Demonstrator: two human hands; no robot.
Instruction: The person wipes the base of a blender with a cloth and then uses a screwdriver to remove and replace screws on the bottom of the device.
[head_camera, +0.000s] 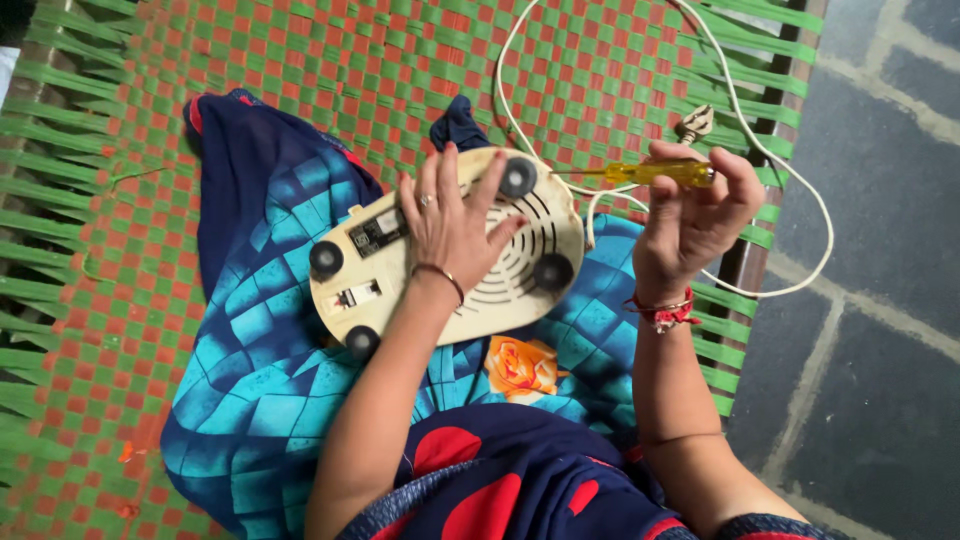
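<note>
Left hand (450, 225) lies flat, fingers spread, on the upturned cream appliance base (445, 255), which rests on blue patterned cloth (270, 300) over the woven cot (150, 120). The palm hides the base's middle. Right hand (695, 215) has its grip clamped on a yellow screwdriver (655, 173), tip near the base's rim. White cord (770, 160) loops off beyond the frame's top edge.

The appliance base (450, 265) was smooth matt cream plastic, with black rubber-like feet (518, 178). The screwdriver (650, 173) had a glossy clear yellow plastic handle. The cloth (270, 330) was soft printed fabric. The bed (120, 250) was woven from shiny plastic straps.
</note>
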